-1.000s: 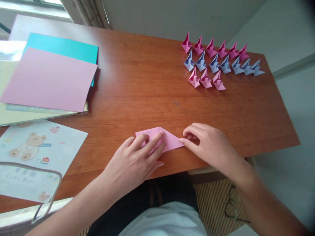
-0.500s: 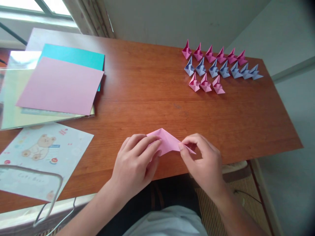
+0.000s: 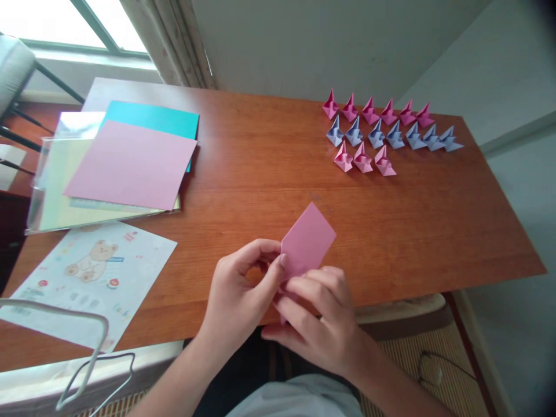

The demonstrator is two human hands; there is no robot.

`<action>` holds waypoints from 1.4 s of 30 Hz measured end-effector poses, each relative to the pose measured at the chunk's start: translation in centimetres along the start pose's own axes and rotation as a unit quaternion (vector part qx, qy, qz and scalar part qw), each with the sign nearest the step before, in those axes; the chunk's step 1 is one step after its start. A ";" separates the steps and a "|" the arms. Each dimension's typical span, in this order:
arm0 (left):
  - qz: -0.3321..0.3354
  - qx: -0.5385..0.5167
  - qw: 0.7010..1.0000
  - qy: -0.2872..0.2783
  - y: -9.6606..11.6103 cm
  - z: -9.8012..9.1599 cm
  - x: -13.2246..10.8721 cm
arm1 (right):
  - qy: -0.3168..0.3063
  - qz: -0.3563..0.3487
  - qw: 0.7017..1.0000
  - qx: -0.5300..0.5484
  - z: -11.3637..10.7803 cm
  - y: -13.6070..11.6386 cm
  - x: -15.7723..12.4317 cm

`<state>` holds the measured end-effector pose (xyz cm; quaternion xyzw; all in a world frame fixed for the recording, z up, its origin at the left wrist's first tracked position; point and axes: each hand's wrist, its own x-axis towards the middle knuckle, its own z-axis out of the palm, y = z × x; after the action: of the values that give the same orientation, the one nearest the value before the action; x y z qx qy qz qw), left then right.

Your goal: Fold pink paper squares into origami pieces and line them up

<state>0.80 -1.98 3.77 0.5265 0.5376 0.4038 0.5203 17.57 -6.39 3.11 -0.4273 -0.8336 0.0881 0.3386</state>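
Observation:
A folded piece of pink origami paper is held up just above the table's near edge, its upper end coming to a blunt point. My left hand pinches its left edge between thumb and fingers. Lower down, my right hand has its fingers closed over the bottom part of the paper, which they largely hide. At the far right stand folded paper figures in rows: dark pink ones, pale blue ones and three light pink ones.
On the left of the wooden table lie a pink sheet and a teal sheet on a clear folder. Nearer me are a bear-printed sheet and a bent white metal frame. A curtain hangs behind.
The pink paper has turned from lying sideways to pointing up and away. My right hand has moved left, from its right tip to its lower end. The camera view has shifted slightly.

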 end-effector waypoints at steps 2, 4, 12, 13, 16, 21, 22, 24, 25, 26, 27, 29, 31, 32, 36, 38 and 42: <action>-0.001 0.006 1.000 -0.016 0.0 -0.3 0.3 | 0.001 -0.013 1.000 0.026 -0.3 0.3 0.3; 0.009 0.017 0.999 -0.046 0.1 -0.6 0.6 | 0.011 0.014 0.999 0.036 -0.8 1.1 0.6; 0.057 0.096 0.987 -0.113 0.0 -1.6 1.3 | 0.040 0.348 0.912 0.213 -1.7 6.4 1.6; 0.059 0.103 0.986 -0.114 0.0 -1.6 1.3 | 0.019 0.366 0.902 0.229 -1.7 6.6 1.6; 0.076 0.143 0.981 -0.105 -0.4 -1.6 1.5 | -0.016 0.390 0.892 0.229 -1.6 6.8 1.8; 0.179 0.310 0.933 -0.036 -1.7 -1.2 1.3 | -0.020 0.396 0.897 0.193 -0.9 6.9 2.1; 0.205 0.351 0.913 -0.027 -2.0 -1.1 1.2 | -0.024 0.397 0.899 0.184 -0.8 7.0 2.2; 0.255 0.426 0.868 -0.023 -2.6 -1.2 1.0 | -0.031 0.395 0.902 0.169 -0.6 7.0 2.2; 0.277 0.456 0.845 -0.027 -2.8 -1.2 0.9 | -0.033 0.392 0.905 0.162 -0.5 7.0 2.2; 0.298 0.480 0.824 -0.032 -3.0 -1.3 0.8 | -0.033 0.389 0.908 0.155 -0.5 7.1 2.2; 0.313 0.501 0.806 -0.038 -3.2 -1.4 0.8 | -0.032 0.384 0.911 0.146 -0.4 7.1 2.2; 0.336 0.533 0.775 -0.049 -3.4 -1.6 0.7 | -0.028 0.368 0.921 0.121 -0.4 7.0 2.1; 0.351 0.553 0.754 -0.054 -3.5 -1.8 0.8 | -0.028 0.350 0.932 0.094 -0.3 7.0 2.1; 0.356 0.560 0.746 -0.056 -3.5 -1.8 0.8 | -0.028 0.340 0.937 0.080 -0.3 7.0 2.1; 0.363 0.583 0.724 -0.064 -3.3 -1.6 0.9 | -0.024 0.290 0.956 0.025 -0.1 6.9 2.0; 0.361 0.598 0.713 -0.066 -3.0 -1.5 0.8 | -0.024 0.254 0.967 -0.010 0.0 7.0 1.8; 0.352 0.624 0.694 -0.071 -2.6 -1.3 0.8 | -0.030 0.177 0.982 -0.064 0.2 7.1 1.4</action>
<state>-0.75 -1.36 1.24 0.9081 0.4027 0.0900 -0.0716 21.48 -0.88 0.52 -0.5860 -0.7584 0.1058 0.2649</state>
